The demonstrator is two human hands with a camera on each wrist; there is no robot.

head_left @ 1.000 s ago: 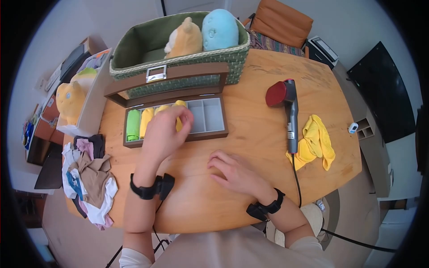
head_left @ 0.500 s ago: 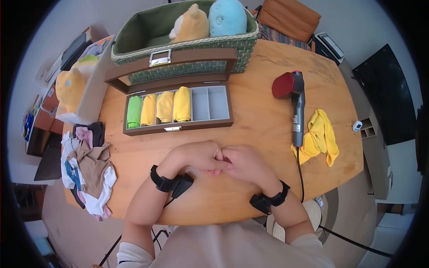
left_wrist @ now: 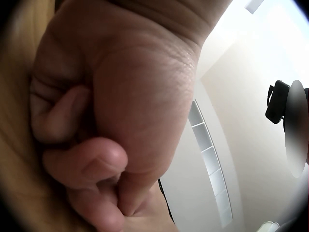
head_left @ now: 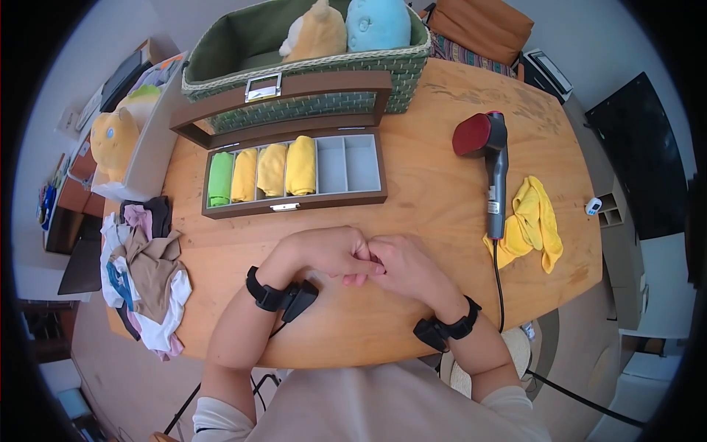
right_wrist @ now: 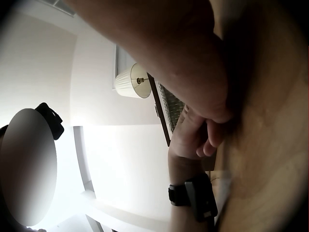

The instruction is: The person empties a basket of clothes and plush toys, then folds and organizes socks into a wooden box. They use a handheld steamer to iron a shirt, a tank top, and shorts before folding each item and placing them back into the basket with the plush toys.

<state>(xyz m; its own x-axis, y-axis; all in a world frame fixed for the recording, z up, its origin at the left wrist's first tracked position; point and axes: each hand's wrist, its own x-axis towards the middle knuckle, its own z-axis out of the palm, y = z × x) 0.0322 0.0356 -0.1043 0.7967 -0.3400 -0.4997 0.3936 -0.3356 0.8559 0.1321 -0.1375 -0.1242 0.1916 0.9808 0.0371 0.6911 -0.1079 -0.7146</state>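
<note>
Both hands meet over the wooden table (head_left: 221,258) in front of a brown box (head_left: 331,200). My left hand (head_left: 328,250) touches my right hand (head_left: 405,267), fingers loosely curled and no object seen in either. The left wrist view shows the left hand (left_wrist: 140,96) close up with bent fingers; in the right wrist view the right hand (right_wrist: 183,63) is beside the left. The box's windowed lid (head_left: 294,83) stands raised. A green roll (head_left: 220,180) and several yellow cloth rolls (head_left: 301,166) lie in separate compartments; the two rightmost compartments are empty.
A green basket (head_left: 401,81) with plush toys stands behind the box. Crumpled clothes (head_left: 155,280) and a white bin (head_left: 151,147) are at the left. To the right are a grey and red handheld device (head_left: 497,177), its cord, and a yellow cloth (head_left: 537,221).
My left hand has come back from the fourth compartment's yellow roll to meet my right hand, which has shifted slightly. The head view has tilted a little, and the rolls are uncovered.
</note>
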